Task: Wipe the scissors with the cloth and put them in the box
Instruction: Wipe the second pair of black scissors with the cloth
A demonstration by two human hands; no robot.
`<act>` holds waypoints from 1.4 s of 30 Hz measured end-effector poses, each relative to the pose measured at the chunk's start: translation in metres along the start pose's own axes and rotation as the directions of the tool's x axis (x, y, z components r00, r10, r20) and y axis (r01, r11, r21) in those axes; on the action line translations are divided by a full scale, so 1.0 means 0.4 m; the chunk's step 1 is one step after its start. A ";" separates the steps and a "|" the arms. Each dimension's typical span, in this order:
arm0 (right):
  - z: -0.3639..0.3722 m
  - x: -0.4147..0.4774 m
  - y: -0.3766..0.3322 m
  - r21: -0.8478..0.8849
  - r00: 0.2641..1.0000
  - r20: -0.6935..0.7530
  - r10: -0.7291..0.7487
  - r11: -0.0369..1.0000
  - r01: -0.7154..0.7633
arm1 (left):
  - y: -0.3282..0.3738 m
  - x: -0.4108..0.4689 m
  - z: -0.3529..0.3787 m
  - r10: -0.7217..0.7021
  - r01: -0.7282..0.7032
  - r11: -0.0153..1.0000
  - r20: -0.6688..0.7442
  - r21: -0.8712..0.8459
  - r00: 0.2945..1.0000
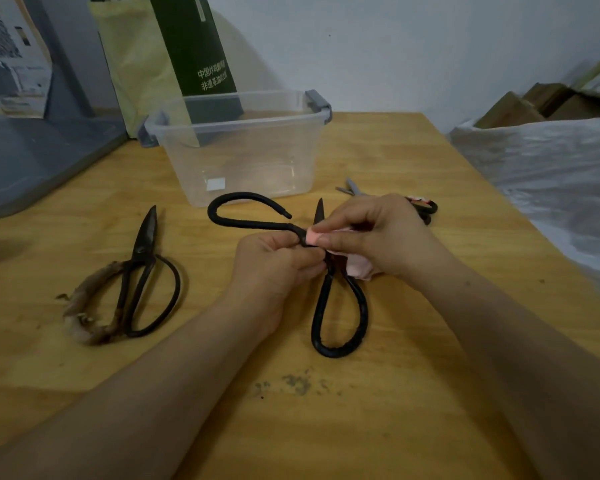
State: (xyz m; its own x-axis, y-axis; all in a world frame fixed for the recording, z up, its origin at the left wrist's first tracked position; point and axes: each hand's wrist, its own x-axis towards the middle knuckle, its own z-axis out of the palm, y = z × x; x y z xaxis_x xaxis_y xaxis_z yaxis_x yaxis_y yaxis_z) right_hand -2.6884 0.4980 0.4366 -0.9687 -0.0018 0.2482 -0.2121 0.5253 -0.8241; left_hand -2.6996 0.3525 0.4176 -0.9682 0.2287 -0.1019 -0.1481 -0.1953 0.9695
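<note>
Wooden table (pixel 413 161): left hand (pixel 274 265) grips black scissors (pixel 340 317); right hand (pixel 378 233) pinches pink cloth (pixel 359 268) on them.

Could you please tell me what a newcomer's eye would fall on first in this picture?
In the centre, the black scissors are splayed wide open, with the left hand gripping them near the pivot and the right hand pinching a pink cloth against them. Just behind stands a clear plastic box. To the left lies an old rusty pair of scissors with one rag-wrapped handle.
</note>
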 end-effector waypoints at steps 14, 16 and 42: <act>0.028 0.026 -0.017 -0.318 0.983 -0.177 0.043 0.943 -0.099 | -0.006 -0.003 0.010 0.023 -0.022 0.999 -0.027 0.038 0.999; 0.013 0.016 -0.010 -0.147 0.986 -0.152 0.069 0.985 -0.092 | -0.005 -0.001 0.010 0.018 -0.017 0.999 -0.020 0.043 1.000; 0.021 0.027 -0.028 -0.358 0.992 -0.084 0.096 0.926 -0.120 | -0.005 0.002 0.016 0.005 -0.002 0.999 -0.076 0.039 0.997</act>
State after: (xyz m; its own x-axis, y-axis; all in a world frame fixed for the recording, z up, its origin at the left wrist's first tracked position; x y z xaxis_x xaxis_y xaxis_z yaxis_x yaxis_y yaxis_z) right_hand -2.6976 0.4850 0.4443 -0.9703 0.1202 0.2098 -0.0341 0.7910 -0.6108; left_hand -2.6987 0.3593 0.4170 -0.9814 0.1549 -0.1132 -0.1378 -0.1583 0.9777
